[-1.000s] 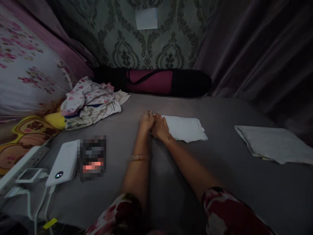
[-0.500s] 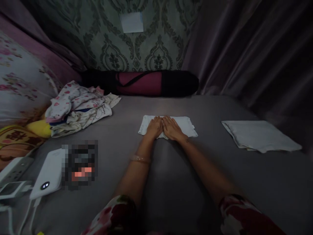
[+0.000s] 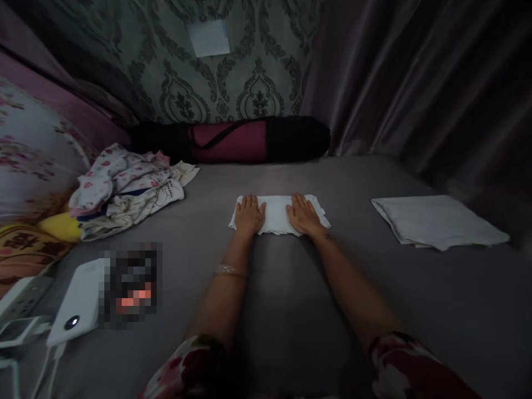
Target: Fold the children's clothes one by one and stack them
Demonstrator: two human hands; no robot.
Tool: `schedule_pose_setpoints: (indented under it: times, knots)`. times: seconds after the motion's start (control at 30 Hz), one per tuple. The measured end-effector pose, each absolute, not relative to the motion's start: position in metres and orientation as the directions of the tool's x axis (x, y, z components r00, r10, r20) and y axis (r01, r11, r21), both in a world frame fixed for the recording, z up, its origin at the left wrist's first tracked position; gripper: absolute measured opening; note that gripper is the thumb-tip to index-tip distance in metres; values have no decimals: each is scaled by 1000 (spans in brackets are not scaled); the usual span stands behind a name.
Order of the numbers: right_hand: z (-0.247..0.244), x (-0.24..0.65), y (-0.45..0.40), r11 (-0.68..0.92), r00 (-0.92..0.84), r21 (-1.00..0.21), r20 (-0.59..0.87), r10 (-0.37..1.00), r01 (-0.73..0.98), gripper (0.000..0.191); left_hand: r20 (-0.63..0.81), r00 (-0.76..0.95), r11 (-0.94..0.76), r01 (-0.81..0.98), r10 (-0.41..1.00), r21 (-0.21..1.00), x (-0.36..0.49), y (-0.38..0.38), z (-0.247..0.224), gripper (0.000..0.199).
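Note:
A white folded cloth [image 3: 276,215], perhaps a garment, lies flat on the grey bed sheet [image 3: 282,310] in front of me. My left hand [image 3: 250,214] rests palm down on its left part, fingers stretched out. On the right part, my right hand [image 3: 305,214] lies flat too, with its fingers extended. The middle of the cloth shows between the two hands. A small tag sticks out at its right edge.
Another folded white cloth [image 3: 440,220] lies to the right. At the left are a heap of printed clothes [image 3: 124,185], a yellow cushion [image 3: 62,226], a white power bank [image 3: 78,302] with cables, and a power strip [image 3: 25,299]. A black-and-pink rolled bag [image 3: 233,141] lies along the wall.
My hands have slid apart from the middle of the cloth, the left one to its left side and the right one to its right side. The view has shifted slightly.

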State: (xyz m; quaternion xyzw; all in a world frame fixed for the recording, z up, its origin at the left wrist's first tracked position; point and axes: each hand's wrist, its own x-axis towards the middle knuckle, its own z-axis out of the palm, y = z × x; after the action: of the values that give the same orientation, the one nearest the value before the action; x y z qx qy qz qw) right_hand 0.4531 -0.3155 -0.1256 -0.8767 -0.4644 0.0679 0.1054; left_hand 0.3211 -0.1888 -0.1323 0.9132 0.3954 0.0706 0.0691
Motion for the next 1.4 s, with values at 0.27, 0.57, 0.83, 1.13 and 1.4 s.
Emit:
schedule_pose_setpoints:
  times: [0.27,0.57,0.83,1.13,1.4]
  knots:
    - [-126,458,-319,-630,638,-199,-29,769,750,63,12,645,-632,745,764,214,313,-179,-129,64]
    - [-131,475,-331,-691,708,-206,11,706,693,61,82,648,-646,726,757,236,306,-170,-137,58]
    - [-137,482,-335,-787,820,-232,109,562,571,59,225,470,-519,809,853,277,300,-172,-132,47]
    - [-115,469,-358,-808,828,-188,173,533,559,46,280,336,-406,880,899,246,297,-180,-127,47]
    - [-110,479,-368,-809,844,-334,-67,533,484,39,20,375,-359,868,927,342,283,-160,-120,48]
